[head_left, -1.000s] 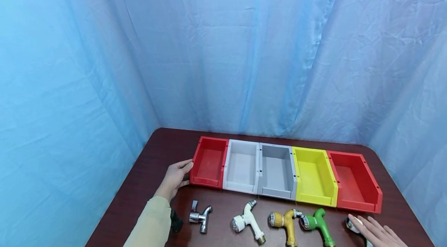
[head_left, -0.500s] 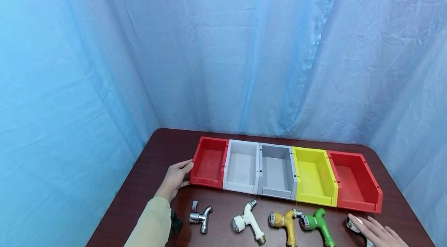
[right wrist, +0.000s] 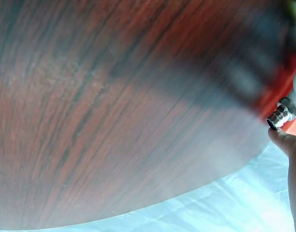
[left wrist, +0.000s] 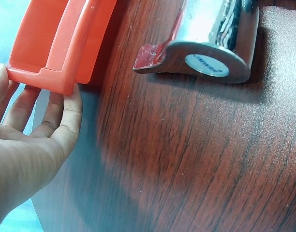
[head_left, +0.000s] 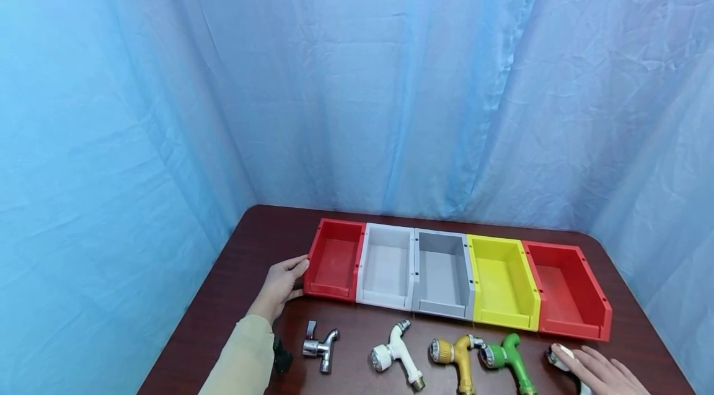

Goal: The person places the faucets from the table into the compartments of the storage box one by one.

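In the head view my left hand (head_left: 277, 288) is at the outer side of the leftmost red bin (head_left: 330, 291). Its thumb lies on the rim while the other fingers reach under the edge, so it grips the bin, as the left wrist view shows with the hand (left wrist: 37, 140) and red bin (left wrist: 70, 63). At the lower right, my right hand (head_left: 605, 373) holds a faucet (head_left: 559, 358) with a chrome end, mostly hidden under the fingers. The right wrist view catches that faucet's chrome tip (right wrist: 279, 114) against the thumb (right wrist: 282, 139).
White (head_left: 385, 300), grey (head_left: 440, 308), yellow (head_left: 504, 319) and red (head_left: 574, 328) bins continue the row. In front lie a chrome faucet (head_left: 320, 348), a white faucet (head_left: 398, 351), a yellow faucet (head_left: 462, 361) and a green faucet (head_left: 510, 358). Blue curtains (head_left: 357, 85) surround the table (head_left: 262, 227).
The faucet under my right hand has shifted slightly to the left, its end now showing a little more. My left hand and the bins stay essentially where they were.
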A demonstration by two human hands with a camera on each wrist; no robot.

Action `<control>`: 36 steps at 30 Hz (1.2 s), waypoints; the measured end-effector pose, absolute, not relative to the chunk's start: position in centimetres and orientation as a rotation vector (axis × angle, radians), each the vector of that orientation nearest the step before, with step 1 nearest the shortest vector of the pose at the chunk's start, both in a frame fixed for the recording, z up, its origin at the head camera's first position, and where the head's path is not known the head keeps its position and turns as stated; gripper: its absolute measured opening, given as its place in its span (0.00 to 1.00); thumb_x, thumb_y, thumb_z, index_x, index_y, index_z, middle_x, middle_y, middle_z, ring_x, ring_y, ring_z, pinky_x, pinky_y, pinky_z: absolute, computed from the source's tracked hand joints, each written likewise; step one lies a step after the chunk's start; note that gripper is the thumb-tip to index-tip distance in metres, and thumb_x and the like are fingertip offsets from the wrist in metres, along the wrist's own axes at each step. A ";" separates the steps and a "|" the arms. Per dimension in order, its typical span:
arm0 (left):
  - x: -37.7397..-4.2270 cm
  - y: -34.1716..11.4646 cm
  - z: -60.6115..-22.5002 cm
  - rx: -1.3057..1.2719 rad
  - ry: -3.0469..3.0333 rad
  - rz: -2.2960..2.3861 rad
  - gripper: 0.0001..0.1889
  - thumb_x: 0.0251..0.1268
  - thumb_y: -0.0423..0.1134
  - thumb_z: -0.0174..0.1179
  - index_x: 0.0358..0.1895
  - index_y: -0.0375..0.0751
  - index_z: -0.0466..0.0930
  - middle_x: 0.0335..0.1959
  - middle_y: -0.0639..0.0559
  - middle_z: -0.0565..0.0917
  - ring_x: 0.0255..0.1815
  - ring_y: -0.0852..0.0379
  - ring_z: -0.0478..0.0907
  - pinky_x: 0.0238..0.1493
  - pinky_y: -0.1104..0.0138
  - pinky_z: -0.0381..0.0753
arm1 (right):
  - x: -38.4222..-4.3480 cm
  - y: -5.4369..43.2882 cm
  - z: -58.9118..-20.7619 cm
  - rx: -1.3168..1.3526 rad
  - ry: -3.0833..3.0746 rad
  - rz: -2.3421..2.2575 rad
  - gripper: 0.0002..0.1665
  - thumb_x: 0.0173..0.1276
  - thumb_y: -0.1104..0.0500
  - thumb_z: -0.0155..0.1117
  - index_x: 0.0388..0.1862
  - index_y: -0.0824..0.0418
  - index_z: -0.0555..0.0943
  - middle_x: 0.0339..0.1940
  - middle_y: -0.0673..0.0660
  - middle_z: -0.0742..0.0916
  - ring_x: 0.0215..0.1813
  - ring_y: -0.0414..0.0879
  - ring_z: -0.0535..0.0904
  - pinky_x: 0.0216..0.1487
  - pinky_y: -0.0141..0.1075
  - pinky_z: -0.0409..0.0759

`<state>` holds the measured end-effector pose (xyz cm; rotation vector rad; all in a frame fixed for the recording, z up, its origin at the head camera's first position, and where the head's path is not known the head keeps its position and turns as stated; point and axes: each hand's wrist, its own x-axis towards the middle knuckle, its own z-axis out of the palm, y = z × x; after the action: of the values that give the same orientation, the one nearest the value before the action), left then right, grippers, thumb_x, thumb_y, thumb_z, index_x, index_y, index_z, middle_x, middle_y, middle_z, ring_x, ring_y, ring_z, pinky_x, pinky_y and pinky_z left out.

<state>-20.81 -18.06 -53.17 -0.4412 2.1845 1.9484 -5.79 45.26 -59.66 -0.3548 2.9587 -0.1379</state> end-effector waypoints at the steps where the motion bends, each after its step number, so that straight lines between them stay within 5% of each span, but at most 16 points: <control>1: -20.8 -18.1 -53.2 -0.443 2.183 1.949 0.26 0.78 0.50 0.56 0.73 0.46 0.74 0.70 0.37 0.75 0.66 0.38 0.76 0.57 0.50 0.85 | -5.7 45.1 -59.6 -0.360 2.967 -0.126 0.58 0.46 0.14 0.60 0.78 0.28 0.65 0.62 0.43 0.80 0.63 0.54 0.77 0.50 0.66 0.78; 8: -20.9 -18.1 -53.4 -0.433 2.184 1.945 0.26 0.77 0.50 0.57 0.73 0.47 0.74 0.70 0.38 0.75 0.66 0.39 0.77 0.57 0.50 0.84 | -5.6 44.3 -58.8 -0.421 3.019 -0.082 0.58 0.44 0.12 0.60 0.77 0.26 0.66 0.64 0.43 0.80 0.66 0.53 0.75 0.57 0.65 0.74; 18: -21.2 -18.2 -53.5 -0.452 2.166 1.952 0.26 0.78 0.49 0.57 0.73 0.46 0.73 0.70 0.37 0.74 0.66 0.39 0.77 0.55 0.50 0.86 | -6.6 43.3 -55.5 -0.544 3.013 -0.024 0.74 0.24 0.13 0.69 0.78 0.29 0.64 0.67 0.44 0.76 0.68 0.53 0.68 0.56 0.70 0.73; 29: -21.0 -18.2 -53.3 -0.439 2.152 1.955 0.26 0.78 0.49 0.58 0.74 0.45 0.73 0.71 0.36 0.74 0.66 0.39 0.77 0.55 0.50 0.85 | -7.2 43.0 -54.0 -0.494 3.007 -0.059 0.71 0.26 0.13 0.68 0.77 0.29 0.65 0.70 0.52 0.77 0.70 0.57 0.65 0.61 0.72 0.65; 36: -21.0 -18.2 -53.2 -0.449 2.150 1.950 0.27 0.77 0.49 0.58 0.74 0.45 0.73 0.71 0.36 0.73 0.67 0.39 0.76 0.55 0.51 0.86 | -7.6 43.3 -53.6 -0.500 3.036 -0.043 0.75 0.25 0.19 0.77 0.80 0.30 0.61 0.70 0.55 0.77 0.70 0.60 0.64 0.62 0.76 0.65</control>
<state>-20.98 -18.16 -53.21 -0.4489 2.1498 1.9504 -7.60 43.29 -53.61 -0.4998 3.0356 -0.0433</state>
